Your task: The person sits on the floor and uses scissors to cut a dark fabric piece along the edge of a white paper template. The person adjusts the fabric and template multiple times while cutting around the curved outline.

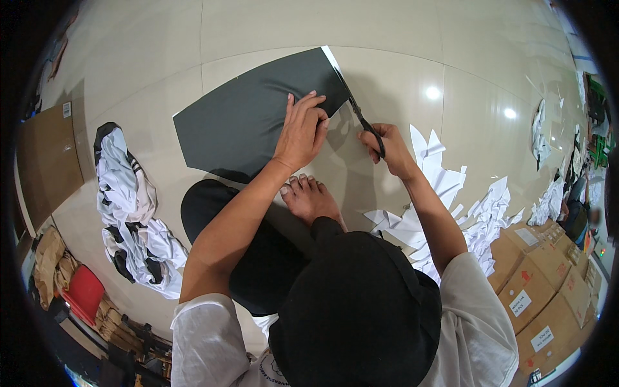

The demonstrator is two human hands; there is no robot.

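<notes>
A dark grey sheet (238, 122) with a white strip (331, 59) along its far right edge lies before me on the tiled floor. Pressed on its right part is my left hand (301, 129), fingers spread. My right hand (385, 147) grips black-handled scissors (361, 119), fingers wrapped through the handles. Their blades reach along the sheet's right edge, beside the white strip. Whether the blades are open or closed on the sheet is hard to tell. The sheet's near edge is partly hidden by my left forearm and knee.
White paper scraps (435, 171) are heaped right of my right forearm. Cardboard boxes (538, 297) stand at the lower right. Crumpled white and black cloth (126, 187) lies on the left, near a brown board (48, 161). My bare foot (312, 198) rests just below the sheet.
</notes>
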